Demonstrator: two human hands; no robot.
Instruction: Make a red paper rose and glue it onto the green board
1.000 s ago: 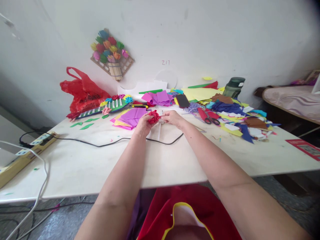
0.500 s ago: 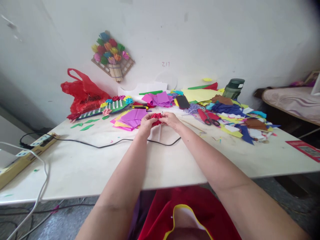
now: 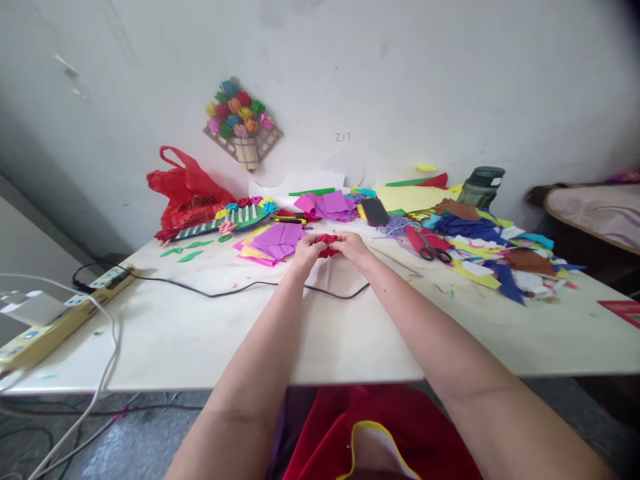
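Red paper flower [image 3: 327, 244] sits pinched between left hand [image 3: 307, 250] and right hand [image 3: 353, 246].

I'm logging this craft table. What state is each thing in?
Red paper flower: crumpled, pinched between both hands.
Left hand: closed on the flower.
Right hand: closed on the flower.
Scissors: lying flat on the table, untouched.
Red plastic bag: slumped against the wall.
Black cable: lying slack across the table.

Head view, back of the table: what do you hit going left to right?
Red plastic bag → purple paper stack → red paper piece in both hands → black phone → red-handled scissors → green bottle.
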